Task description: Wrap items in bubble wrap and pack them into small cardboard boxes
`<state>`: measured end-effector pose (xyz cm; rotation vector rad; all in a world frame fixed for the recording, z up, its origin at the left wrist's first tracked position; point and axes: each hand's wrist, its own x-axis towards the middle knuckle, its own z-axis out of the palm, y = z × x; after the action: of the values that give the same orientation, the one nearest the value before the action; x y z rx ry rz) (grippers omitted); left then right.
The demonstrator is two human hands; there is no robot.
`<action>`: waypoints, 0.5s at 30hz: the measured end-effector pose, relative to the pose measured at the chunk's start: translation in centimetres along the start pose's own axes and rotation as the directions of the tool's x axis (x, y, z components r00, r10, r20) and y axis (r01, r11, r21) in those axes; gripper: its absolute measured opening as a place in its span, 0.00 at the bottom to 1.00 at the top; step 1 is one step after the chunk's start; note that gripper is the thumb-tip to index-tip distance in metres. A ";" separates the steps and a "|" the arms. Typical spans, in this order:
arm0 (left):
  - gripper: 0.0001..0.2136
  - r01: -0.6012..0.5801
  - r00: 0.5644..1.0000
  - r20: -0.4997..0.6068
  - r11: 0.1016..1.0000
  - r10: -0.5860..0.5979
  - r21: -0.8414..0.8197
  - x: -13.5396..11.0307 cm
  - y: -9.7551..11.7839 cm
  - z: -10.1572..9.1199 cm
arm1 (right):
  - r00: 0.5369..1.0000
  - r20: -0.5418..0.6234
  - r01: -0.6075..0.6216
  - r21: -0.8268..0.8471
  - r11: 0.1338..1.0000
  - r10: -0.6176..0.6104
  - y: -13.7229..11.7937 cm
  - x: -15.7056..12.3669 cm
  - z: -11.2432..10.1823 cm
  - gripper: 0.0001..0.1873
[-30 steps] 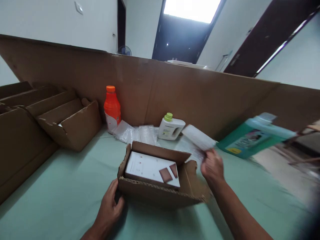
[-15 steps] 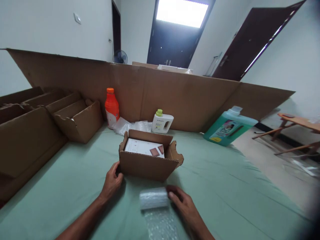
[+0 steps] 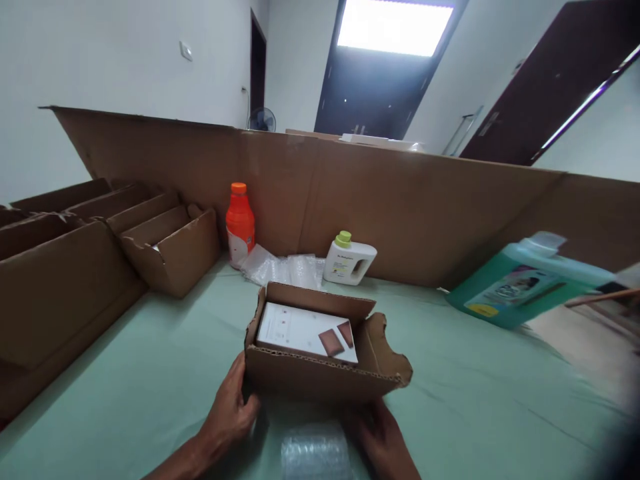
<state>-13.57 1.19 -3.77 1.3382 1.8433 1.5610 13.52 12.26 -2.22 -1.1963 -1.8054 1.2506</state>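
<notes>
On pale green cloth [image 3: 470, 393]: open brown cardboard carton [image 3: 315, 379], white printed box [image 3: 295, 328] already inside; carton's top uncovered, clear bubble-wrap roll [image 3: 316, 457] remaining outside. Left hand [image 3: 227, 412]: fingers against carton's left end; right hand [image 3: 377, 437]: blurred beside roll. Cannot tell if either grasps.

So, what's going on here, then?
A person has both hands at an open cardboard box on a green cloth. The left hand is at its left end; the right hand, blurred, is by its near side, beside some bubble wrap. A white carton sits inside the box. Behind stand an orange bottle and a white bottle.
</notes>
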 end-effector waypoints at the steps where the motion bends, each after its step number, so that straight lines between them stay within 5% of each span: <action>1: 0.30 0.022 0.999 -0.024 1.000 -0.022 0.008 0.1 -0.3 -0.4 | 1.000 0.027 0.008 -0.016 1.000 -0.008 0.3 0.3 -0.4 0.26; 5: 0.23 0.069 0.996 -0.055 0.997 -0.067 0.030 1.3 -1.2 -2.7 | 0.995 0.081 0.062 -0.082 0.995 -0.055 -0.5 4.2 -3.8 0.18; 9: 0.10 0.000 0.998 -0.070 0.997 0.006 0.082 2.3 -2.0 -3.9 | 0.974 0.049 0.227 -0.201 0.953 -0.222 -4.3 12.6 -5.8 0.21; 15: 0.08 -0.037 0.996 -0.078 0.994 0.045 0.102 2.6 -2.4 -3.5 | 0.798 0.346 0.598 -0.349 0.721 -0.494 -7.5 24.7 1.3 0.23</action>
<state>-18.49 1.64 -4.15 1.3837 1.9788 1.5830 0.36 33.53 4.32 -0.6310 -2.4764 0.6549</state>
